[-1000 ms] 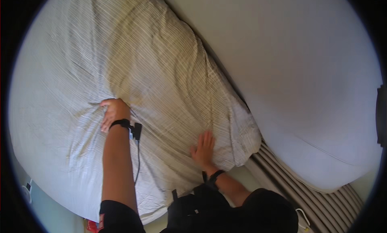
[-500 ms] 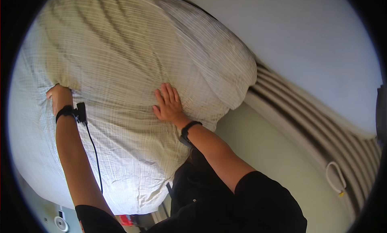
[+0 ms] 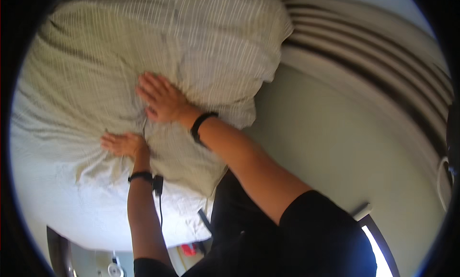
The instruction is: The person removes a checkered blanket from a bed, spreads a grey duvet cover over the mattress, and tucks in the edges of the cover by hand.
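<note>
A wide, pale striped bed cover (image 3: 86, 95) fills the left and middle of the view, with creases running across it. My right hand (image 3: 164, 99) lies on it with fingers spread, and the cloth wrinkles around the palm. Nearer to me and a little to the left, my left hand (image 3: 123, 144) presses on the same cloth, its fingers stretched out and nothing held. Folds gather just below the left hand. Dark bands circle both wrists, and a small black device (image 3: 157, 185) with a cable sits at the left one.
Beige pleated curtains (image 3: 364, 52) hang along the upper right. Pale green floor (image 3: 306, 128) lies to the right of the bed. A small red thing (image 3: 189, 249) and a round white object (image 3: 115, 269) show near the lower edge.
My left hand has moved right across the cover, out of the fold it was gripping, and its fingers now lie stretched. My right hand has shifted left and farther away. The view has turned.
</note>
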Tool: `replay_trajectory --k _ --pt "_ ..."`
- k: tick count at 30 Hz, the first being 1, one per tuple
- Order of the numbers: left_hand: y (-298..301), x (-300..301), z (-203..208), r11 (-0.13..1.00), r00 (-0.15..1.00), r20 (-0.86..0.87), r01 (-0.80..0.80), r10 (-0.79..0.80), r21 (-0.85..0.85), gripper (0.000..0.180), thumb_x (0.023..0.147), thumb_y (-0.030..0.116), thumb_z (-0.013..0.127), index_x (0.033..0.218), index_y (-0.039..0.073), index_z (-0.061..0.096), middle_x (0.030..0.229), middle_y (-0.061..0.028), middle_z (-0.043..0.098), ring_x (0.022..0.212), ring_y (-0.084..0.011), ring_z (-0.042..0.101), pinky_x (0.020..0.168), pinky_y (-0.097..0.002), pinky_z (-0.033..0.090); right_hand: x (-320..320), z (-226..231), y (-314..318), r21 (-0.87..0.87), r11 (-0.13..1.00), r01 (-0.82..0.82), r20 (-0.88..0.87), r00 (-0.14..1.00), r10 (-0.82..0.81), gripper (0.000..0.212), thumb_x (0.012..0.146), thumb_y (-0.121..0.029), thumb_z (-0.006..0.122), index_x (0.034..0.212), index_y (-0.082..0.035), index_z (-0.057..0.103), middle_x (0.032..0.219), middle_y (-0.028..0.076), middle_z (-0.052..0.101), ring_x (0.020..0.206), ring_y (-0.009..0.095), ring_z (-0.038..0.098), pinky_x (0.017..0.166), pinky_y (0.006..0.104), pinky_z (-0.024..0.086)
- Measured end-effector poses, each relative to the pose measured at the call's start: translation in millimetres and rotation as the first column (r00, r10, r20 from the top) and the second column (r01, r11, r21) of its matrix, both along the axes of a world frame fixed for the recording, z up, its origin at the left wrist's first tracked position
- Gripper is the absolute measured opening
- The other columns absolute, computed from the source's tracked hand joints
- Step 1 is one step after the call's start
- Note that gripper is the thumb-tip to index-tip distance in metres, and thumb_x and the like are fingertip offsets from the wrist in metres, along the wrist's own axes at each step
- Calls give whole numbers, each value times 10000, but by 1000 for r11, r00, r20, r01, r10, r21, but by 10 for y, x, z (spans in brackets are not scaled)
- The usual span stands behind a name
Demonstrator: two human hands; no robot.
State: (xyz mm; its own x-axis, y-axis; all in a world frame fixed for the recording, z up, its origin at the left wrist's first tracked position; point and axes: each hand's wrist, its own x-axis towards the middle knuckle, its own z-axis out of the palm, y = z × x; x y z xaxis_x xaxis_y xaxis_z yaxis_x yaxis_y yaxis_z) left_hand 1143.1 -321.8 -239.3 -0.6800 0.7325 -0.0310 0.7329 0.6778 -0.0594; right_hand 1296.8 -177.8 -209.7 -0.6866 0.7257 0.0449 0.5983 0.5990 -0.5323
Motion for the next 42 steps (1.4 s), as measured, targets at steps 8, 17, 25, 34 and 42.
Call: replay_trajectory --k 8,17,25,34,42 --pt "-138 -33 -160 989 1000 29 2 -6 150 652 874 467 161 1363 44 74 1422 -194 19 1298 -389 27 968 -550 135 -56 136 -180 85 994 64 -20 998 -63 594 710 -273 572 1238 -50 416 1359 137 306 1281 274 235 1058 413 163" --pt "-168 -53 -65 972 998 14 54 -59 228 643 878 469 165 1359 48 91 1420 -188 -2 1296 -381 29 973 -527 119 822 476 -2140 -237 890 389 381 880 -283 653 846 -342 467 1314 50 235 1398 202 161 1308 325 124 1047 468 81" --pt "-192 11 -99 959 996 -18 85 -83 269 659 862 476 227 1355 52 118 1418 -185 18 1284 -397 45 975 -532 138 756 54 -2321 -136 922 363 239 915 -325 757 781 -369 516 1293 103 218 1383 278 105 1288 439 33 1034 495 45" --pt "-166 30 -154 884 987 -73 161 -143 440 609 872 457 272 1326 55 213 1391 -194 126 1275 -400 86 981 -536 133 743 -99 -2460 -32 941 337 128 935 -331 733 770 -331 512 1291 100 229 1396 250 93 1291 426 38 1035 507 44" --pt "-628 384 23 885 988 -121 142 -98 444 517 825 400 428 1173 18 434 1251 -190 397 1159 -338 364 915 -480 306 713 34 -2487 117 915 387 56 917 -395 729 746 -368 505 1263 104 302 1378 255 166 1282 428 82 1033 515 63"
